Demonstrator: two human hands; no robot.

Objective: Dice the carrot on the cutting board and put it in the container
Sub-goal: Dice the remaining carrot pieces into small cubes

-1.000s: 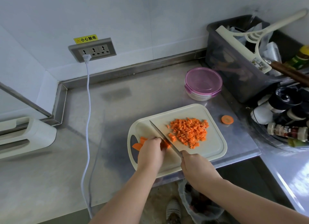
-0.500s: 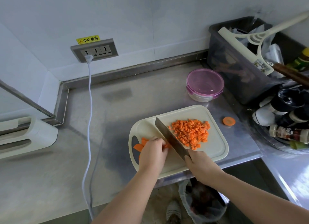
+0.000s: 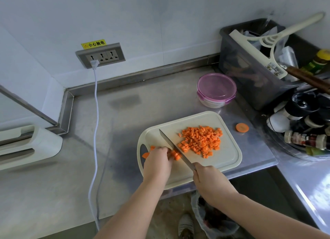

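- A cutting board (image 3: 223, 160) was found at the front edge of the steel counter (image 3: 125, 131).
- A heap of diced carrot (image 3: 200, 141) was recorded on the board's right half.
- Uncut carrot strips (image 3: 175, 155) were held near the board's left edge under the curled fingers of the left hand (image 3: 157, 164).
- A knife (image 3: 174, 147) was gripped by its handle in the right hand (image 3: 209, 183), blade against the strips; the hands were apart.
- The container (image 3: 216, 88), pink lid on, was noted behind the board's back edge, clear of it.
- A yellow label (image 3: 93, 44) reading "小心触电" was seen above the wall socket panel (image 3: 100, 55), one white plug (image 3: 94, 63) inserted.
- Labels on the spice jars (image 3: 303, 139) at the counter's right end could not be read.
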